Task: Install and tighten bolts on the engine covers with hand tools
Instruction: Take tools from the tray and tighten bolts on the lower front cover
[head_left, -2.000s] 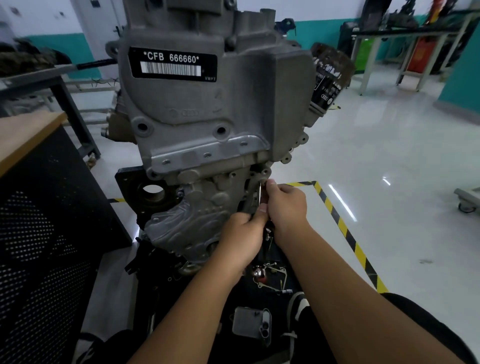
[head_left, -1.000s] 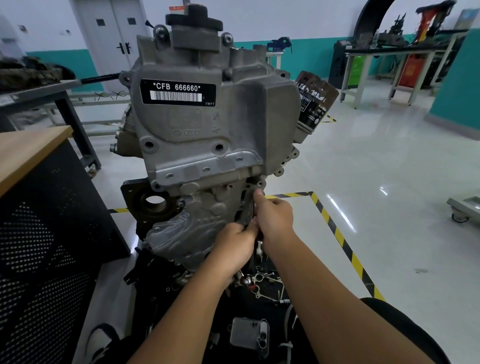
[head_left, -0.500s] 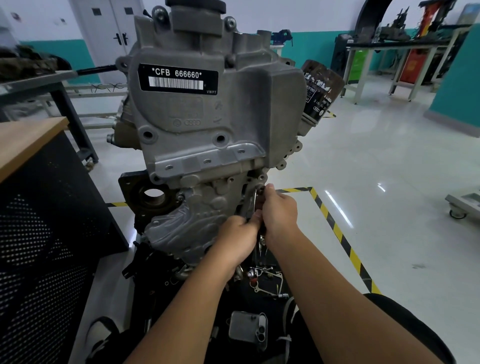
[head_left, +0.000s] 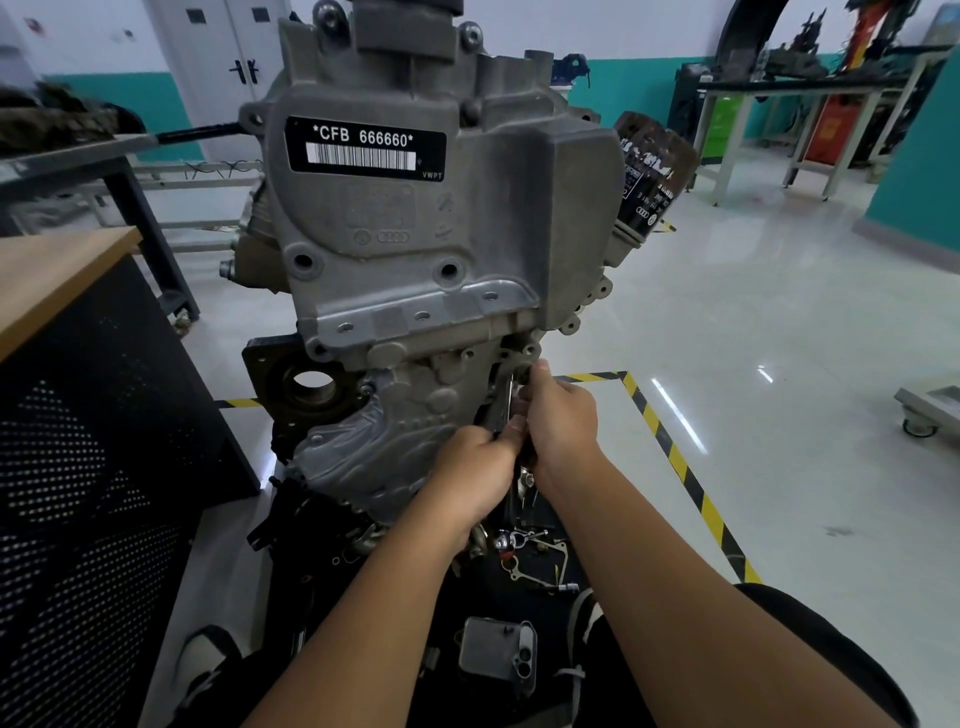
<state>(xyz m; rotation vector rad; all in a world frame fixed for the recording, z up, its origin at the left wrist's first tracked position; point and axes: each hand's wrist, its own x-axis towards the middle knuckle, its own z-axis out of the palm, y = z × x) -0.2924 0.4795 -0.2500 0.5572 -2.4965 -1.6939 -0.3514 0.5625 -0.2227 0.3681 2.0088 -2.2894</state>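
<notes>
Hands were both down at the lower right corner of the big grey cast-aluminium engine cover (head_left: 415, 249), the one with the black barcode label (head_left: 366, 148) reading *CFB 666660*. The left hand (head_left: 475, 470) was curled around the bottom end of a slim silver metal hand tool (head_left: 510, 402), which stood nearly upright against the casting. The right hand (head_left: 558, 421) gripped it from the other side, with its fingertips up at the tool's top end, right by a bolt hole in the small lug at the cover's edge. Couldn't actually make out a bolt under the fingers, too small and hidden.

Behind the cover on the right, a black cylindrical oil filter (head_left: 652, 176) stuck out at a tilt. Below the hands, loose metal brackets and gasket-shaped bits (head_left: 530, 556) lay on the dark stand base, and a small grey ribbed metal block (head_left: 497, 656) sat nearer the camera. On the left stood a black perforated cabinet with a wooden worktop (head_left: 57, 275). Yellow-and-black hazard tape (head_left: 675, 457) ran across the glossy white floor on the right.
</notes>
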